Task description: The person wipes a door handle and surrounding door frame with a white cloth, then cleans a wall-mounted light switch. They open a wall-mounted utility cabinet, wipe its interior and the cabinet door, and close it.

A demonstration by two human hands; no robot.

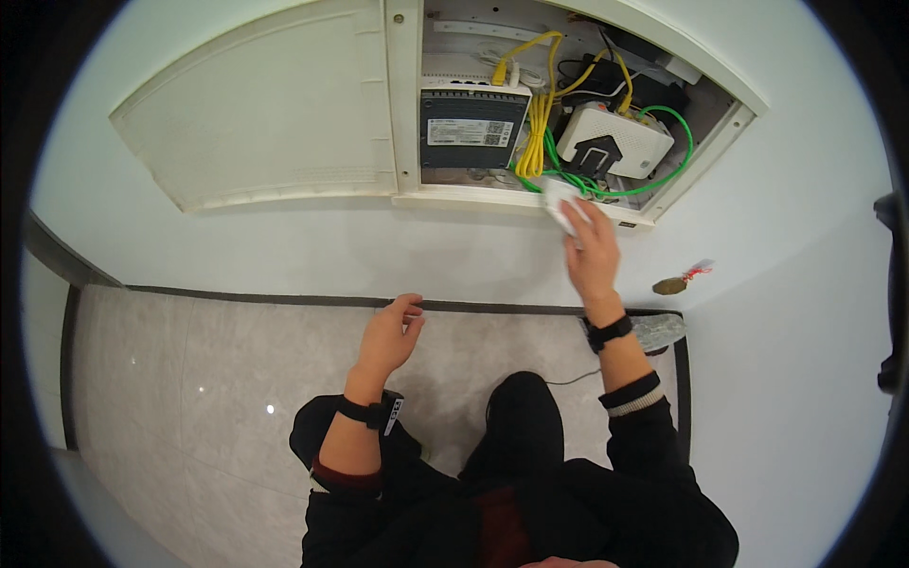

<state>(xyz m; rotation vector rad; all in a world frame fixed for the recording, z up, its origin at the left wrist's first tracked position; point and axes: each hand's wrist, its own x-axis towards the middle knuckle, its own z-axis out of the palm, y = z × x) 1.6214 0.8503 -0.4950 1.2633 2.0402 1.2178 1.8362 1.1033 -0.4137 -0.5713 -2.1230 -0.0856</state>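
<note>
A white wipe or cloth [561, 204], blurred, is gripped in my right hand [594, 252] at the lower frame of an open wall cabinet [483, 199]. Just above it are a coiled yellow network cable [537, 142] and a green network cable [639, 190]. My left hand [389, 337] hangs in front of the wall near the baseboard, fingers slightly bent and apart, holding nothing. Inside the cabinet, a dark-faced network box [469, 128] with a label stands on the left. A white router-like box [616, 142] leans on the right.
The cabinet door [263, 106] is swung out to the left. A brass-coloured pendant [670, 286] with red string hangs on the wall at right. Below it, a grey stone-like object [659, 331] rests in the floor corner, near a thin dark cable [574, 380]. Tiled floor [234, 369] lies below.
</note>
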